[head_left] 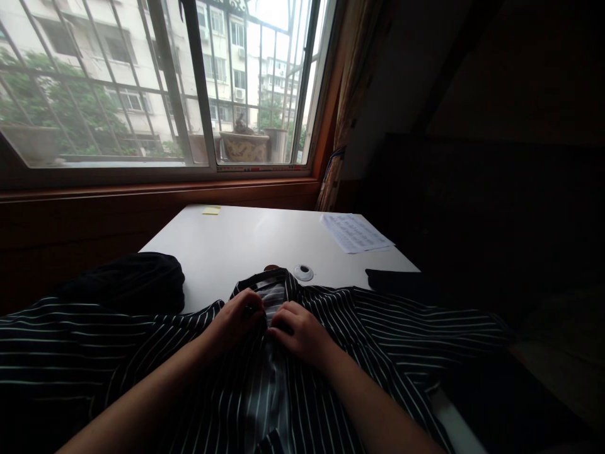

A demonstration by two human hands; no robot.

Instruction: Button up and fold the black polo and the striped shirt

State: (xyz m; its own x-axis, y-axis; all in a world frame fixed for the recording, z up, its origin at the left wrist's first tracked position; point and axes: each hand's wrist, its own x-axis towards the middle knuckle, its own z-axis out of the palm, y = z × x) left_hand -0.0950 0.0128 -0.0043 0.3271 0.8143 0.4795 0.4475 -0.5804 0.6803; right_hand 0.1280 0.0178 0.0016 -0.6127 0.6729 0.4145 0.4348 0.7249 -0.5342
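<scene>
"What's in front of you?"

"I face a wide window (199, 82) with metal bars (259, 75) outside; beyond them I see pale apartment buildings (215, 47) and green trees (70, 104)."

"And beside it?"

"On my right, a patterned curtain (348, 82), tied back. Reddish-brown wooden trim (165, 189) runs beneath the glass."

"How's the light?"

"Daylight falls across my white desk (255, 236), while the room's right side is too dark for me to make out."

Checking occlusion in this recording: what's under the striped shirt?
Apparently the white table, whose far part shows beyond the striped shirt. The shirt covers whatever else is directly beneath, so that cannot be seen.
</scene>
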